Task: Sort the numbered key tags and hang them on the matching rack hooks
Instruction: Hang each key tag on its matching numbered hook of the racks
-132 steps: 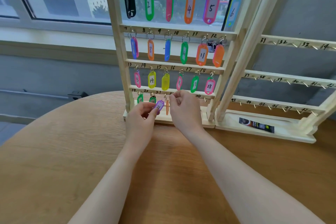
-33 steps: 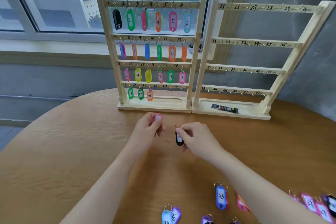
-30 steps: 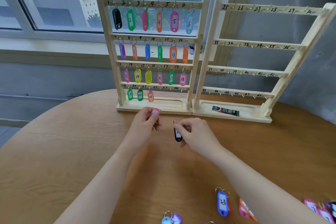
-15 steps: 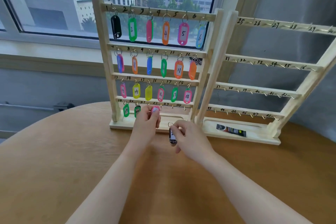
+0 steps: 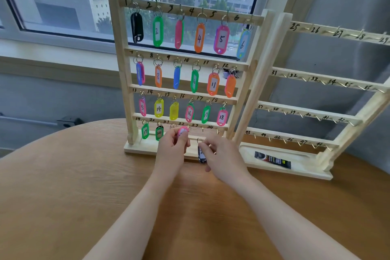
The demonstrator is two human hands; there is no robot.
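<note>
Window-lit round table [image 5: 63, 186] carried the left rack [image 5: 121, 65], where our left hand [image 5: 172, 146] pinched a pink tag [image 5: 182, 132] at the bottom rail's 22 hook, best ring-first and level, while our right hand [image 5: 223, 158] gripped a black tag [image 5: 201, 155] just beside.

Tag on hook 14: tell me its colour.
Yellow: the tag on hook 14 is translucent yellow with a white label, seen in the head view.

office-like room | high window [image 5: 84, 6] onto towers | wooden table [image 5: 63, 196]
</note>
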